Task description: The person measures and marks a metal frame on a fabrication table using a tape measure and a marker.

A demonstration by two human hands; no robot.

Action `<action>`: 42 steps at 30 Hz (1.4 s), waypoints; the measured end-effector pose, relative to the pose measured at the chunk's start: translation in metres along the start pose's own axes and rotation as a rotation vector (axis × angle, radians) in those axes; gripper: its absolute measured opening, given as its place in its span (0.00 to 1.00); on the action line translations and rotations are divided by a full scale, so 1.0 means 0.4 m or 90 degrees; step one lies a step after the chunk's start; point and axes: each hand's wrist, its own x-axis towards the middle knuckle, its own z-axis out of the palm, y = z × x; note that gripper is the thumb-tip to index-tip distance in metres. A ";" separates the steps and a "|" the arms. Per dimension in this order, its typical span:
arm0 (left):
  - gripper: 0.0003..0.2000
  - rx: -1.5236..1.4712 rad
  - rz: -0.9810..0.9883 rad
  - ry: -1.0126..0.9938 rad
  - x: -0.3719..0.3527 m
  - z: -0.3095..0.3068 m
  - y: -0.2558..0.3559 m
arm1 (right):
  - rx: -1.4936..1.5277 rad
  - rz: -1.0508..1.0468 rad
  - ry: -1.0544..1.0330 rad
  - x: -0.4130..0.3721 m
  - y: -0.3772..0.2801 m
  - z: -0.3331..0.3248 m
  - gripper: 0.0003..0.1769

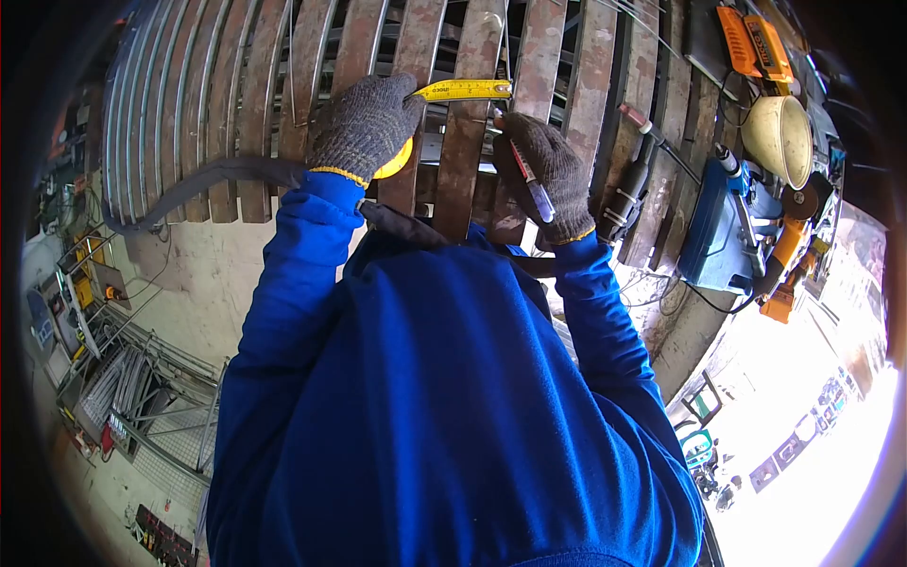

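Note:
My left hand (364,128), in a grey knitted glove, is closed around a yellow tape measure (395,159). Its yellow blade (465,90) runs out to the right, across the slats of a slatted metal workbench (468,151). Close to the blade's end is my right hand (553,170), gloved alike, with its fingers wrapped round a marker pen (532,182). The pen's tip points up at the blade's end, near a thin upright bar (508,57). A dark cable or hose (213,175) passes below my left wrist.
On the bench's right lie a welding torch (635,118), a blue tool case (715,231), an orange angle grinder (792,248) and a cream-coloured bowl-like thing (777,140). Orange tools (753,42) rest at the top right. Metal racks (142,406) stand at the lower left.

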 end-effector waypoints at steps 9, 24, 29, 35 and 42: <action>0.16 0.014 -0.008 -0.003 -0.002 -0.003 0.002 | -0.001 0.011 0.005 0.005 -0.011 -0.004 0.16; 0.16 0.001 -0.004 0.003 0.000 0.000 -0.003 | 0.010 0.018 -0.017 0.010 -0.020 -0.011 0.17; 0.17 0.003 0.010 0.014 -0.004 0.000 -0.001 | 0.010 0.027 -0.012 0.008 -0.021 -0.008 0.17; 0.17 0.005 0.001 0.002 -0.004 -0.009 0.003 | 0.029 0.034 -0.028 0.008 -0.026 -0.017 0.19; 0.16 -0.001 0.007 0.026 -0.001 0.006 -0.003 | -0.022 -0.019 -0.021 -0.004 0.009 0.024 0.19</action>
